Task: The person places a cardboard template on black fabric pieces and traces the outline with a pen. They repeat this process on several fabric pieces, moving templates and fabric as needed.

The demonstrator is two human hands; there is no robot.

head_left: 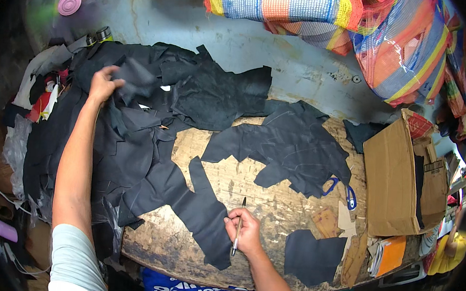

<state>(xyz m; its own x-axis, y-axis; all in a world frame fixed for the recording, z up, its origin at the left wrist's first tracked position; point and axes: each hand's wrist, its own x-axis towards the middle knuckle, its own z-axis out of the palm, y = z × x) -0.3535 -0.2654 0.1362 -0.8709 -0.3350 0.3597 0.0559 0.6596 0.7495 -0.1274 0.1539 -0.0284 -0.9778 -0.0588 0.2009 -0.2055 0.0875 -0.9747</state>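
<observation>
My left hand (104, 84) reaches over the heap of black leather (116, 146) at the left, its thumb and fingers apart. Just off its fingertips is a small dark leather piece (136, 77), smeared by motion; whether they still touch, I cannot tell. My right hand (245, 229) grips a pen (238, 229) with a dark tip pointing away from me. Its fingertips meet the right edge of a long black leather piece (202, 215) that stretches from the heap across the worn wooden board.
More black leather (299, 146) lies mid-board, blue-handled scissors (353, 197) at its right edge. A squarish leather piece (313, 258) rests nearer me, beside brown card templates (352, 260). A cardboard box (390, 181) stands right. Striped mesh sacks (402, 49) fill the far right.
</observation>
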